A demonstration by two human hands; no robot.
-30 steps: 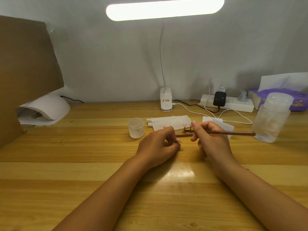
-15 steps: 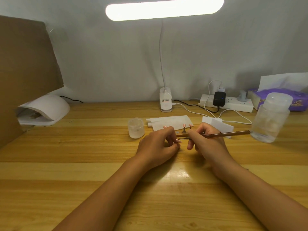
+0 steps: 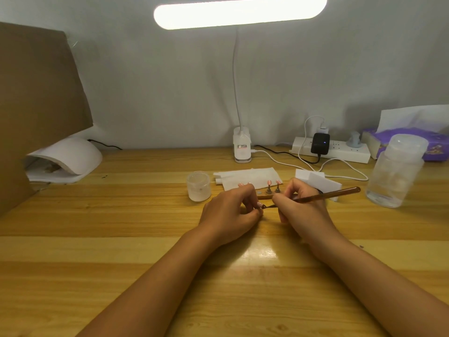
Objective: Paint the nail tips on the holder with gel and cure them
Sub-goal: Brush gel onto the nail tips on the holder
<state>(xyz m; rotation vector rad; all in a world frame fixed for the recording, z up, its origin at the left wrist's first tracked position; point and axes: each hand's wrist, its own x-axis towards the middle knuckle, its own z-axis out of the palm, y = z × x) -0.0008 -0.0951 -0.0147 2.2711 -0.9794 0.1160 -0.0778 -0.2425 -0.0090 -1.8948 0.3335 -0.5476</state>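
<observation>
A glossy wooden counter of pale and darker planks runs to a grey-white wall. A brown cardboard panel stands along its left edge, and a white bar lamp glows above the back edge.

Mid-counter lies a thin brown wooden holder strip, partly hidden by the hands. It carries two pink nail tips upright on small dark stands and one bare grey disc left of them.

The left hand, fingers curled, pinches a small pink nail tip, mostly hidden. The right hand grips one amber translucent brush whose tip meets it.

One frosted jar stands left of the hands and one clear plastic bottle near the right edge.
</observation>
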